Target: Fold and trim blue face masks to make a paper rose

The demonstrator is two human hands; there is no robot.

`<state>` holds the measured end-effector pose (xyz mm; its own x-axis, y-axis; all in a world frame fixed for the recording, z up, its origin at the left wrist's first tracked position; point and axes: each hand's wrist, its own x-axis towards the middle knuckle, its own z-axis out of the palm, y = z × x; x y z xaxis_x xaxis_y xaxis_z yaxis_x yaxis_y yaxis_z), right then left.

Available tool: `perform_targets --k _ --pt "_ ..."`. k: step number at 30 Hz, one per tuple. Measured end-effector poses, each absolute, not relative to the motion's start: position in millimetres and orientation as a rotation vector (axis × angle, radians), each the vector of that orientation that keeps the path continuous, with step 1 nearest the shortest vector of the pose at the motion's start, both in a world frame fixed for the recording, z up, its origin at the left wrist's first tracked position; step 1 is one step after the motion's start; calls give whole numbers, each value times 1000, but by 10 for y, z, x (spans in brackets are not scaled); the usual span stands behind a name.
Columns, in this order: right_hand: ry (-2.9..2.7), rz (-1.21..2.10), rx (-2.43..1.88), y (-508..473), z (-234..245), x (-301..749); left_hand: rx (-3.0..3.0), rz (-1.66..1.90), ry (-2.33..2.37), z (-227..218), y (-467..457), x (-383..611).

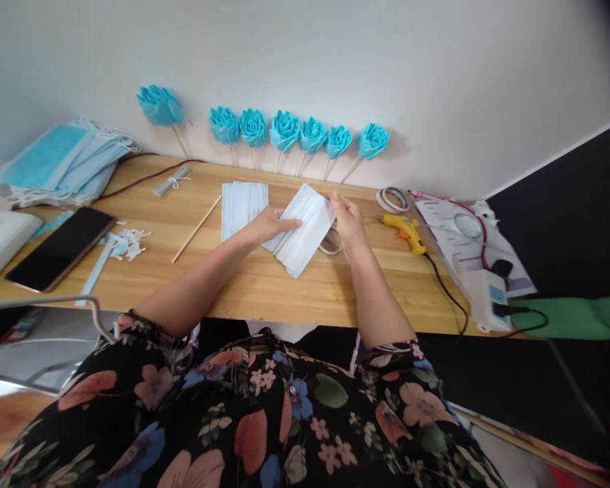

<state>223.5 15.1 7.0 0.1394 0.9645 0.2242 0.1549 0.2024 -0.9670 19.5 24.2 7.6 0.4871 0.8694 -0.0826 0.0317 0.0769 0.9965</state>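
Over the middle of the desk, my left hand (270,226) holds a pale blue-white face mask (309,227), its thumb lying on top and its fingers hidden underneath. My right hand (348,218) pinches the upper right corner of the same mask. The mask is tilted and shows no ear loops. Beside my left hand lies a stack of flattened mask pieces (242,203), partly covered by the hand. Scissors (330,245) rest beneath the mask and right hand, with only their handles showing. A thin wooden stick (196,229) lies left of the stack.
Several blue flowers on sticks (285,132) lean against the wall. A yellow glue gun (411,234), tape rolls (392,199) and a power strip (488,298) are on the right. Leftward are a mask pile (64,163), a phone (61,249) and cut scraps (127,244).
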Motion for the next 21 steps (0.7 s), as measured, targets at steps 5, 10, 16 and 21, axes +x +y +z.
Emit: perform_targets --k 5,10,16,21 --pt "-1210 1141 -1092 149 67 2217 1179 866 858 44 276 208" --pt "-1273 1241 -1096 115 66 2162 1094 901 818 40 281 214" --pt "-1261 1105 -1161 132 12 2151 1071 931 802 97 260 217" --pt "-1237 1073 -1158 145 -8 2159 1075 895 782 86 264 219"
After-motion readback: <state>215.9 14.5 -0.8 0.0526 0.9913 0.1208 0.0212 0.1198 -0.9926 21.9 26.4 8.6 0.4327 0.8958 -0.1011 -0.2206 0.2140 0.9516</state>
